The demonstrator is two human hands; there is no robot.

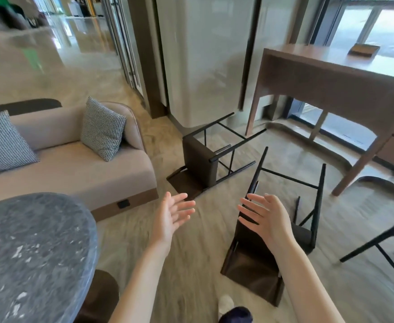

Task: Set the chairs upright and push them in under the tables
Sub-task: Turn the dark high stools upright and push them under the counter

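On the floor at 12 o'clock a far chair (200, 159) lies tipped over near the sofa (74, 164); a near chair (254, 264) lies on its back at 2 o'clock, short of the wooden table (331, 73). Left hand (171, 215) and right hand (267, 217) hover, fingers spread, holding nothing

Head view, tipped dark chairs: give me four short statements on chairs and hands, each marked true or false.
1. Two dark brown, black-legged chairs, the near chair and the far chair, lie tipped over on the floor. True.
2. The right hand grips a chair leg. False: its fingers are spread and hold nothing.
3. The left hand is open. True.
4. A chair is pushed in under the brown wooden table. False: both lie out on the floor.
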